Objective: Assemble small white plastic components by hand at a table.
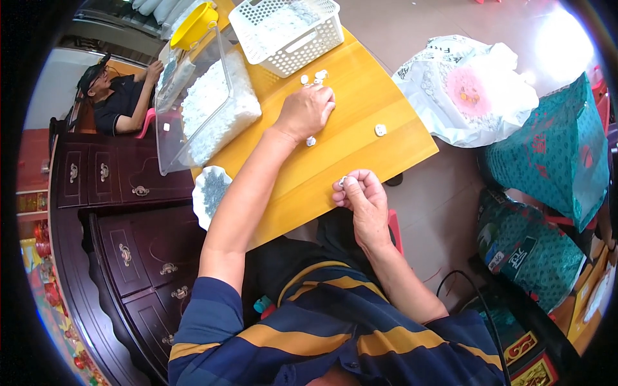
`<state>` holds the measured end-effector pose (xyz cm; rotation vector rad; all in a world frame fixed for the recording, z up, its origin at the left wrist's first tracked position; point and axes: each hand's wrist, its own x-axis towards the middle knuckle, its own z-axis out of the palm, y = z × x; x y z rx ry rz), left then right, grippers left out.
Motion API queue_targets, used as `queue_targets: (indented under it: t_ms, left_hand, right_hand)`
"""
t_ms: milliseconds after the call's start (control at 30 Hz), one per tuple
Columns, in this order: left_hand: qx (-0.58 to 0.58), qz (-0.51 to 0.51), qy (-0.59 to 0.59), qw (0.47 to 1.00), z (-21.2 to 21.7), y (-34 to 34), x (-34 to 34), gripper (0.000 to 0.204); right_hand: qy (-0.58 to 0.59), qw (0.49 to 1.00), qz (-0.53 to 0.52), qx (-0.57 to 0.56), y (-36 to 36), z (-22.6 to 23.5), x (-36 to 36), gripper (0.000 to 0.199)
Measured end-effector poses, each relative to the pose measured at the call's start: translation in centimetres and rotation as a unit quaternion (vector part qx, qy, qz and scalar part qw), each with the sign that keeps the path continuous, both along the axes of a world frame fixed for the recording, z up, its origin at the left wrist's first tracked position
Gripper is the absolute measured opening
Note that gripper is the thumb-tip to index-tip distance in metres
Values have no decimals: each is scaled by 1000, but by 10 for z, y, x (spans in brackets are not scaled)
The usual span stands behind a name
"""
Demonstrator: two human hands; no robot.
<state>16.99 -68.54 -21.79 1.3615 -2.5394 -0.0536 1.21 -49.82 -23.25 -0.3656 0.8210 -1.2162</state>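
From my distant seat I see, as the biggest thing, the yellow tabletop, with the clear tub at its left side and the white basket at its far end. My left forearm stretches over it, and the left hand rests knuckles up beside a few white pieces; its fingertips are hidden, so I cannot tell whether this grip is apart or together. My right hand is nearer to the body, over the near edge, fingers curled, the grip clamped between thumb and forefinger on one small white piece. I judge it light and rather stiff (perhaps also slippery, which I cannot feel from here), so best held lightly by its rim.
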Motion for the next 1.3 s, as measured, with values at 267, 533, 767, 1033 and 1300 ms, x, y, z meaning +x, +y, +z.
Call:
queue_targets:
  t_ms: [267, 533, 767, 1033, 1300]
  left_hand:
    - [-26, -8, -9, 1000, 0, 10, 8, 6]
    - [21, 38, -46, 998, 6, 10, -3, 16]
    - [84, 91, -69, 990, 8, 10, -4, 27]
    - [67, 75, -11, 995, 9, 13, 7, 32]
    - [103, 77, -102, 987, 9, 7, 1, 45]
  right_hand:
    - [-5, 1000, 0, -14, 0, 0, 5, 11]
    - [-1, 1000, 1, -18, 2, -4, 3, 9]
    - [11, 1000, -3, -17, 2, -2, 4, 9]
    - [7, 1000, -1, -8, 0, -1, 3, 9]
    - [10, 1000, -2, -21, 2, 0, 3, 10]
